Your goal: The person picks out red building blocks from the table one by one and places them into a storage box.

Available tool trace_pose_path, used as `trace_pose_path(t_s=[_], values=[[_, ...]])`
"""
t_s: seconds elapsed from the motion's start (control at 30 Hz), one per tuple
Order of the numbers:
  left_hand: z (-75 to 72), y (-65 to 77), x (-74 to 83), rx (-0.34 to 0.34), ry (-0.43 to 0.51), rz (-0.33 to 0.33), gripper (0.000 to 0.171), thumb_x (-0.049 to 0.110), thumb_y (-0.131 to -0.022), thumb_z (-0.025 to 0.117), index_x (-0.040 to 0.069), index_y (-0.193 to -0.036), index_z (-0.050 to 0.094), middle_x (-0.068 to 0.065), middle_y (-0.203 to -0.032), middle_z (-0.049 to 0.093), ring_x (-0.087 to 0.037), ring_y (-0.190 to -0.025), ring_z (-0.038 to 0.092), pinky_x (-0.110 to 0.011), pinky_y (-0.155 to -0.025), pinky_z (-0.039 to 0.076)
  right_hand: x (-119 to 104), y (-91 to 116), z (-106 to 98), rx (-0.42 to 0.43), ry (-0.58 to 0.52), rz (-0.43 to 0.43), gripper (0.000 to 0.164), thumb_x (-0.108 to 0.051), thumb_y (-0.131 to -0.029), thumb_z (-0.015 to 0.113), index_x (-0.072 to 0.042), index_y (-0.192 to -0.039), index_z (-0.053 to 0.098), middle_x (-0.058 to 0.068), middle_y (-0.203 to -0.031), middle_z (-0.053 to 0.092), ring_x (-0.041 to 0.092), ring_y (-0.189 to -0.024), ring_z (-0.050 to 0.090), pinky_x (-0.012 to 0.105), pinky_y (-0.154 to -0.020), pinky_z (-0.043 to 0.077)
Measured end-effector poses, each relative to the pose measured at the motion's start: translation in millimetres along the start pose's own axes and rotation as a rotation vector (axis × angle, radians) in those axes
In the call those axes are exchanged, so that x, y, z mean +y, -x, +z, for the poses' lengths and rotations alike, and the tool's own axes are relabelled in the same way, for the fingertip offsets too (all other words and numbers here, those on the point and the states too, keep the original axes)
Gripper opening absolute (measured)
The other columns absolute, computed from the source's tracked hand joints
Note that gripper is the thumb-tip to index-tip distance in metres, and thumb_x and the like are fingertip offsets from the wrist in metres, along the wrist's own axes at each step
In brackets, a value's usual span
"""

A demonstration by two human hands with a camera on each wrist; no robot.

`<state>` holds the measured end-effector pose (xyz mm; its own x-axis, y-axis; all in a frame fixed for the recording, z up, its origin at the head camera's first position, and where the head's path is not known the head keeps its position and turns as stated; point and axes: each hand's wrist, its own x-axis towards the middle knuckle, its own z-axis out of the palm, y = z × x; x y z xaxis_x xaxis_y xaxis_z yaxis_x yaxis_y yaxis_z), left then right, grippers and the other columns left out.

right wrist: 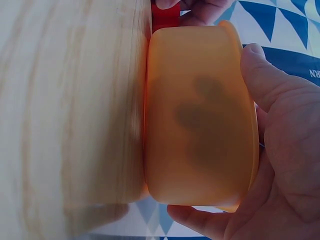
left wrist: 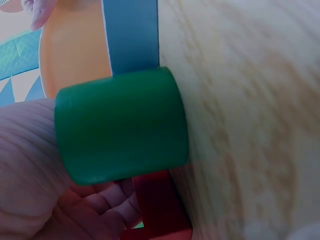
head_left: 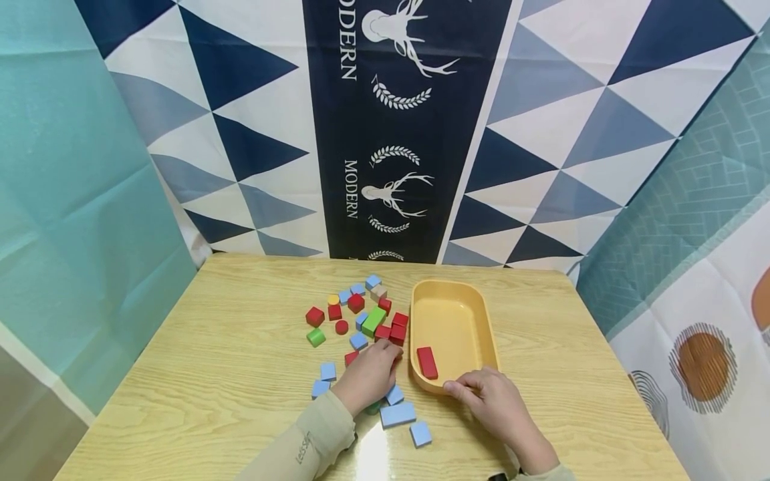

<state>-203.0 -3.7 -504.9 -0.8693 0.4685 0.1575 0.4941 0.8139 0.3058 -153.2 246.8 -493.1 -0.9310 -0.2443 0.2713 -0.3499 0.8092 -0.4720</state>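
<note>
My left hand [head_left: 369, 375] reaches down among the loose blocks, left of a yellow plastic tub [head_left: 454, 286]. In the right wrist view, its thumb and fingers pinch a red block [right wrist: 166, 17] beside the tub. A green cylinder [left wrist: 120, 125] stands large near this wrist in the left wrist view, with a blue block [left wrist: 132, 35] behind it. My right hand [head_left: 496, 404] holds the near right rim of the tub, thumb at the rim and fingers around the outer wall. Inside the tub lies one red rectangular block [head_left: 427, 363].
Several red, blue and green blocks lie left of the tub, among them a long green block [head_left: 373, 321] and a green cylinder [head_left: 315, 337]. A long blue block [head_left: 398, 415] and a blue cube [head_left: 420, 434] lie nearer. Patterned cloth [head_left: 265, 133] hangs behind the wooden table [head_left: 240, 334].
</note>
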Motion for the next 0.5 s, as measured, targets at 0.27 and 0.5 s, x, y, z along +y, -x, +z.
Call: trace_pose_path(t_s=[0.27, 0.5], values=[[0.1, 0.6, -0.8, 0.006, 0.009, -0.007, 0.027, 0.017, -0.094, 0.065, 0.009, -0.120, 0.067, -0.006, -0.115, 0.063, -0.017, -0.100, 0.059, -0.034, -0.089, 0.054, -0.2, 0.5, 0.4, 0.002, -0.004, 0.003, 0.019, -0.048, -0.085, 0.072, -0.035, -0.071, 0.073, -0.024, -0.074, 0.064, 0.002, -0.071, 0.052, 0.031, -0.062, 0.049], [0.6, 0.4, -1.2, 0.015, 0.021, -0.014, 0.026, 0.015, -0.094, 0.065, 0.010, -0.119, 0.067, -0.004, -0.117, 0.063, -0.017, -0.102, 0.059, -0.034, -0.090, 0.054, -0.7, 0.3, 0.6, 0.002, -0.002, 0.009, 0.020, -0.049, -0.086, 0.072, -0.036, -0.071, 0.073, -0.024, -0.074, 0.063, 0.002, -0.072, 0.052, 0.031, -0.062, 0.049]])
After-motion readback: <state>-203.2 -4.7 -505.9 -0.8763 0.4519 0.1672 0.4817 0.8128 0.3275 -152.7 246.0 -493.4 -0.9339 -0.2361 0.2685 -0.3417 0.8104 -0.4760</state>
